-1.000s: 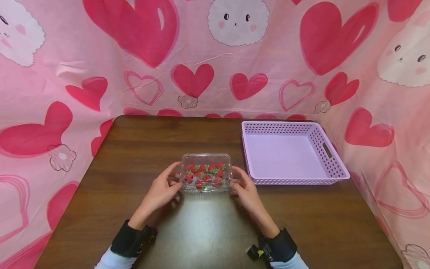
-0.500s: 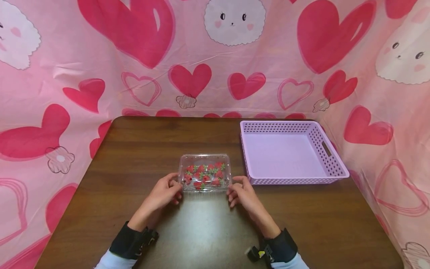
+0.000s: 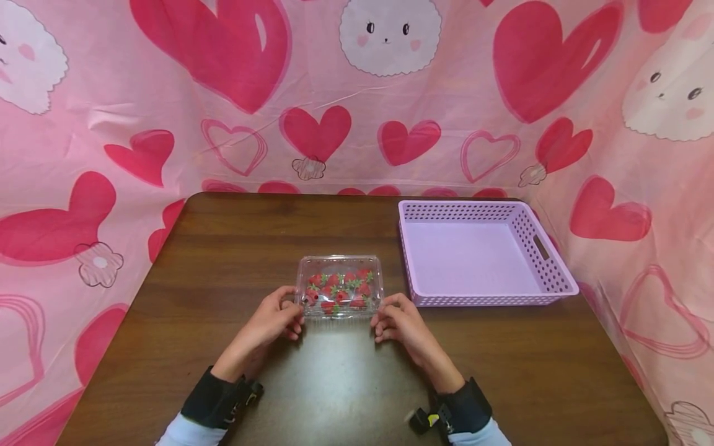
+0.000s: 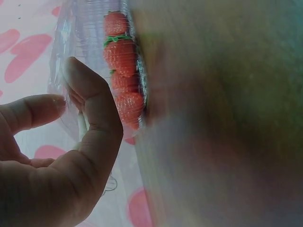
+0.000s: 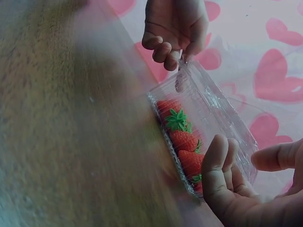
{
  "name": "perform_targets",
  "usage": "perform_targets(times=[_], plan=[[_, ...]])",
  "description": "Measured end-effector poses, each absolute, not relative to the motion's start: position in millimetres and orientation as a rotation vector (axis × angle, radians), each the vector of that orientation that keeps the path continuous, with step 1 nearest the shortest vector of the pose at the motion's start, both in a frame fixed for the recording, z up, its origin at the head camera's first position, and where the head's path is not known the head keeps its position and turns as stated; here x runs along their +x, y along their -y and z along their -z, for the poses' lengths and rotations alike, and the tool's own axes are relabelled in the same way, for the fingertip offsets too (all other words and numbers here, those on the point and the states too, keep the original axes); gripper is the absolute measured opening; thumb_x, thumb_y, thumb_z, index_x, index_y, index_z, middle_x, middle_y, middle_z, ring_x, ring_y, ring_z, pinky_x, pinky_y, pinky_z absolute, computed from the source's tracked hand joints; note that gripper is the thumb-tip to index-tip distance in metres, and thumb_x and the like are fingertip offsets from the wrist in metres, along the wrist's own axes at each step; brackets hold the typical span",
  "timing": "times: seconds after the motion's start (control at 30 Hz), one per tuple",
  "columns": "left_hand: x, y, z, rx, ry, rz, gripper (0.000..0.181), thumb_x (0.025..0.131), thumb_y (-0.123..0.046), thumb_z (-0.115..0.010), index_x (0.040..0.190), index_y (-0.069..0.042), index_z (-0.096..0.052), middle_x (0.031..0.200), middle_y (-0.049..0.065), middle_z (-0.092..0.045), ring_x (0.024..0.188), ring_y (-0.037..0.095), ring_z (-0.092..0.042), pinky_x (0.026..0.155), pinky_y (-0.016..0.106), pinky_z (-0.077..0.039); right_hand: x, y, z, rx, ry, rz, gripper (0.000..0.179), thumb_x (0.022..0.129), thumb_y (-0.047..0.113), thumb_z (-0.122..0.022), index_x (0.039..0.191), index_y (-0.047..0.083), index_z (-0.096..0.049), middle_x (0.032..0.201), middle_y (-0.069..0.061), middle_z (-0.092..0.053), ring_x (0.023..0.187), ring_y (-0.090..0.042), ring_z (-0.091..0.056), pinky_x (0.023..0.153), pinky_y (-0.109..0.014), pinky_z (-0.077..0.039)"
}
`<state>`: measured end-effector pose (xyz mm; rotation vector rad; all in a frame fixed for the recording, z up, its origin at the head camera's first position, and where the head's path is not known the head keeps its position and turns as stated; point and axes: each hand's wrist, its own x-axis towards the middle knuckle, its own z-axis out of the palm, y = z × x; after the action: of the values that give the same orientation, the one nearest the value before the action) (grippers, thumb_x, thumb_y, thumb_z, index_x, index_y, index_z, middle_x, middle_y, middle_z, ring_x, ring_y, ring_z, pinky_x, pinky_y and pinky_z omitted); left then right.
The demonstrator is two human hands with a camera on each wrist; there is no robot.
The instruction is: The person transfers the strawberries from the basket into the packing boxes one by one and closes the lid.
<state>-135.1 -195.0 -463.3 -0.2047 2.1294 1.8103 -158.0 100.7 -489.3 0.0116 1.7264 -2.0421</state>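
Observation:
A clear plastic clamshell box [image 3: 339, 263] of red strawberries [image 3: 340, 288] with green tops sits on the brown table. At its near left corner my left hand [image 3: 271, 321] pinches the lid edge between thumb and bent fingers. The right wrist view shows that left hand [image 5: 177, 30] at the far corner of the lid. By the near right corner is my right hand [image 3: 403, 325], its fingers loosely bent and a gap between thumb and fingertips. In the right wrist view, its thumb [image 5: 274, 157] is right at the lid's edge. The lid lies over the strawberries.
A lilac perforated basket [image 3: 468, 260] stands to the right of the box, near the table's back edge. A pink heart-print cloth [image 3: 334, 93] hangs behind and beside the table [image 3: 251, 229]. Each wrist wears a black band [image 3: 214, 399].
My right hand has slid from the box's right side to its near right corner. The left hand has come slightly lower along its side. The box stays nearly in place.

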Motion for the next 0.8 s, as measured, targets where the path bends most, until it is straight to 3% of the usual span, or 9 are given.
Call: perform_targets(times=[0.4,0.8], plan=[[-136.3,193.6,463.7,-0.224,-2.133,-1.824,0.048,0.102,0.000,-0.055,0.147,0.009,-0.039,0.079,0.011,-0.064,0.062,0.018,-0.060,0.058,0.031,-0.058,-156.6,-98.1,493.4,0.072,-1.698,2.170,0.007,0.100,0.000,-0.054,0.106,0.001,-0.051,0.082,-0.014,-0.071,0.065,-0.017,-0.064,0.063,-0.032,-0.059],[-134.5,192.5,462.3,-0.245,-2.131,-1.847,0.048,0.103,0.001,-0.057,0.147,0.008,-0.040,0.081,0.013,-0.064,0.062,0.019,-0.059,0.058,0.030,-0.057,-154.8,-95.0,494.4,0.116,-1.744,2.181,0.010,0.098,0.000,-0.055,0.108,-0.001,-0.052,0.081,-0.015,-0.072,0.063,-0.017,-0.064,0.061,-0.032,-0.059]])
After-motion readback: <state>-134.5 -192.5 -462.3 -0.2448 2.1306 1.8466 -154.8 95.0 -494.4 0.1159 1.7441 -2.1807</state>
